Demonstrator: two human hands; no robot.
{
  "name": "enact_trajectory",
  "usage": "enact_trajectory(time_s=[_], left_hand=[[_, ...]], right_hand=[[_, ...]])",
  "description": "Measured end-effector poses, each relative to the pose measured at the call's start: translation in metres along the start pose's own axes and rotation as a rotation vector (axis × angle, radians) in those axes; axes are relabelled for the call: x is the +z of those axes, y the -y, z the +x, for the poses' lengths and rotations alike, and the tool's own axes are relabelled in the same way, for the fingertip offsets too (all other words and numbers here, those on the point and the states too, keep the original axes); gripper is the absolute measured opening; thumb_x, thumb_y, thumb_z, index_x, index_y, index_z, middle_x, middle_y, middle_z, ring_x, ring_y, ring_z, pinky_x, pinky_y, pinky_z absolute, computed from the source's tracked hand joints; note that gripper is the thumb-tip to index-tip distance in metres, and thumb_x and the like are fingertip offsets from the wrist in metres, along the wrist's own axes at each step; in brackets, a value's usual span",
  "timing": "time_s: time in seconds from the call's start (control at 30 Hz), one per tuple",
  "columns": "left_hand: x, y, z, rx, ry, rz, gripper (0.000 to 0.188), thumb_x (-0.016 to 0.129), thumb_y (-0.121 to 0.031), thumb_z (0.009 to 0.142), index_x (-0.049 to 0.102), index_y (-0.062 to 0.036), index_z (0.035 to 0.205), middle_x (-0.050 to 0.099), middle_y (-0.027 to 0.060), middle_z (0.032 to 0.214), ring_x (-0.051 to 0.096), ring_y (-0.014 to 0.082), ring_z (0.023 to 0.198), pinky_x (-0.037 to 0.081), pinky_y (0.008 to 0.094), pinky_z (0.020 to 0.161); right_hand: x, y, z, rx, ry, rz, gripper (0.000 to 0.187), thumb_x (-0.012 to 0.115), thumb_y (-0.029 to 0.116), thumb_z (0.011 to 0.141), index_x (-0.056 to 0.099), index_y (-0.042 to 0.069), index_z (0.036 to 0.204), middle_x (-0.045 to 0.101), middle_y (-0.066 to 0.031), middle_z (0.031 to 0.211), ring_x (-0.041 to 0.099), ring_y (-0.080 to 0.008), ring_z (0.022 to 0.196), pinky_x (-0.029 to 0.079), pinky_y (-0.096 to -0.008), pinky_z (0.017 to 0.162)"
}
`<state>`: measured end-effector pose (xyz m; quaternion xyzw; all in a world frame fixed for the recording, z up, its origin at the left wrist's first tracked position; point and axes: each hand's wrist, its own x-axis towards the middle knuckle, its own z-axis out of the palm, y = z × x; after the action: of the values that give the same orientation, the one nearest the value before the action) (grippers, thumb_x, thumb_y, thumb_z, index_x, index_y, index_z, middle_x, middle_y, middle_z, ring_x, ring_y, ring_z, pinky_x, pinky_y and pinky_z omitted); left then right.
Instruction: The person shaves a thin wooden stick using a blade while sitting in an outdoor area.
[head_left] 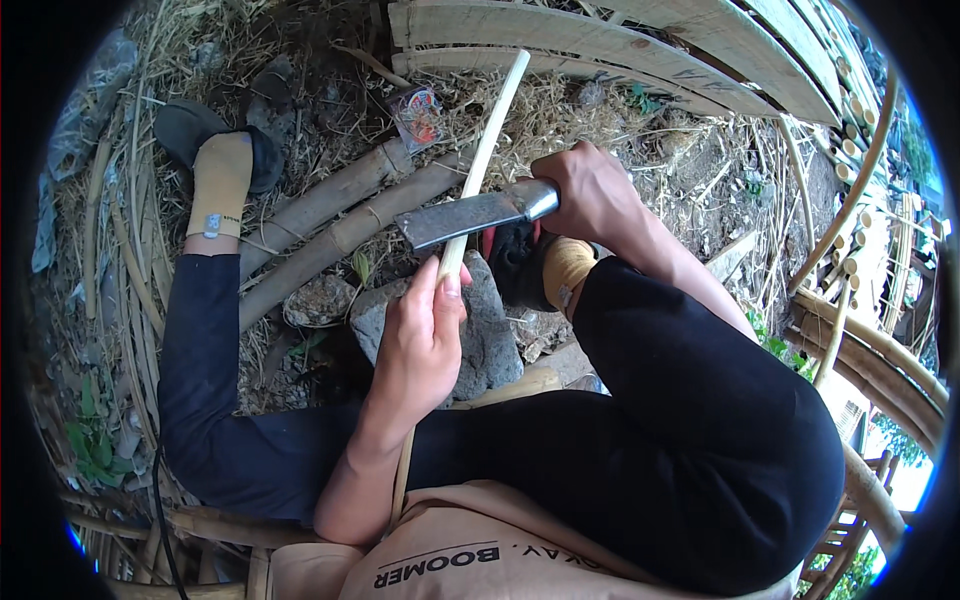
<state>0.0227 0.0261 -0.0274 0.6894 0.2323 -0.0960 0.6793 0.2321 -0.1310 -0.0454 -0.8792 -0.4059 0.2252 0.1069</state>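
Observation:
My left hand (420, 335) is closed around a long pale bamboo strip (487, 142), thumb and fingers pinching it. The strip slants up and away from me, and its lower end passes under my wrist toward my lap. In my right hand (590, 195) is the handle of a machete (465, 218) with a broad, dark, square-ended blade. Its blade lies across the strip, just beyond my left fingertips; whether the edge bites into the strip I cannot tell. Most of the handle is hidden in my fist.
Grey rocks (485, 335) sit between my legs, below the strip. Bamboo poles (340, 235) lie on the straw-littered ground ahead. Wooden planks (560, 45) stand at the far side, and stacked bamboo (850, 240) fills the right. A crumpled wrapper (418, 118) lies near the poles.

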Motion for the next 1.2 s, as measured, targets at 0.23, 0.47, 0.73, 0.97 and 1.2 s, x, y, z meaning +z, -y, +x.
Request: enact_trajectory(time_s=[0.23, 0.47, 0.73, 0.97, 1.2], left_hand=[[0.004, 0.004, 0.0, -0.064, 0.046, -0.068, 0.025, 0.039, -0.023, 0.112, 0.054, -0.0037, 0.109, 0.038, -0.007, 0.069, 0.032, 0.0008, 0.058, 0.027, 0.0213, 0.05], [0.011, -0.005, -0.011, 0.01, 0.008, 0.047, 0.024, 0.039, -0.02, 0.11, 0.055, -0.0027, 0.107, 0.045, -0.0029, 0.067, 0.041, 0.0039, 0.057, 0.035, 0.0255, 0.051], [0.007, 0.005, -0.009, -0.071, 0.017, 0.003, 0.02, 0.044, -0.016, 0.108, 0.058, -0.0015, 0.108, 0.05, 0.0057, 0.065, 0.049, 0.0136, 0.055, 0.04, 0.0323, 0.054], [-0.012, 0.011, 0.005, -0.136, -0.044, -0.108, 0.023, 0.046, -0.02, 0.109, 0.06, -0.0029, 0.108, 0.048, -0.0007, 0.067, 0.043, 0.0073, 0.058, 0.037, 0.0285, 0.054], [0.001, -0.004, -0.006, 0.02, -0.057, 0.147, 0.024, 0.04, -0.02, 0.11, 0.056, -0.0025, 0.112, 0.044, -0.0001, 0.065, 0.04, 0.0069, 0.054, 0.034, 0.0281, 0.05]], right_hand=[[0.01, -0.008, -0.007, 0.004, -0.015, 0.081, 0.017, 0.077, 0.017, 0.067, 0.071, 0.009, 0.08, 0.068, -0.0154, 0.071, 0.068, -0.0375, 0.072, 0.053, -0.0463, 0.067], [0.003, -0.033, 0.007, 0.283, -0.268, 0.009, 0.016, 0.068, 0.011, 0.073, 0.073, 0.004, 0.086, 0.069, -0.0237, 0.076, 0.07, -0.0421, 0.077, 0.056, -0.0486, 0.076], [0.001, -0.033, -0.006, 0.321, -0.205, 0.135, 0.028, 0.073, 0.029, 0.089, 0.074, 0.001, 0.087, 0.067, -0.0225, 0.07, 0.068, -0.0389, 0.066, 0.053, -0.0442, 0.066], [0.017, -0.012, -0.017, -0.038, -0.014, 0.209, 0.017, 0.076, 0.017, 0.075, 0.068, 0.002, 0.079, 0.068, -0.0181, 0.071, 0.068, -0.0375, 0.068, 0.052, -0.0457, 0.066], [0.03, -0.019, -0.007, -0.027, -0.039, 0.092, 0.016, 0.072, 0.017, 0.069, 0.069, 0.006, 0.081, 0.067, -0.0158, 0.068, 0.069, -0.038, 0.068, 0.056, -0.0468, 0.068]])
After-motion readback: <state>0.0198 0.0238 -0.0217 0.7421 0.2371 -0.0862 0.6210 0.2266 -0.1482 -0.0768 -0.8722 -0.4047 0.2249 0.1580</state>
